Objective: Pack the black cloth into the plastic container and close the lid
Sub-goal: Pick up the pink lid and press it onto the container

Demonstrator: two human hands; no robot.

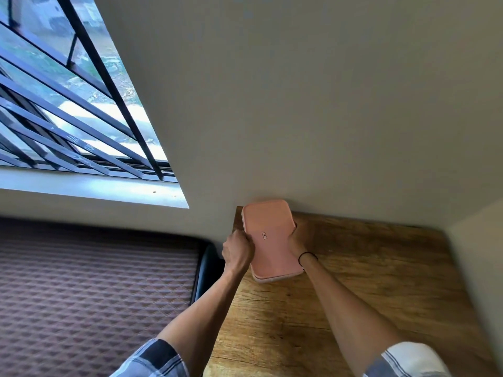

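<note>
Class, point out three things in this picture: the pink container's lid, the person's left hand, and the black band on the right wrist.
pink lid (268,235): head view, middle of its flat top.
left hand (237,251): head view, back of the hand.
black band (307,255): head view, the strand crossing the right wrist.

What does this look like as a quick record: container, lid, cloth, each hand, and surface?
container: pink plastic container, on the table's far left corner, by the wall
lid: on
black cloth: not visible
left hand: gripping the container's left edge
right hand: holding its right edge; black band at the wrist
surface: wooden table
</note>
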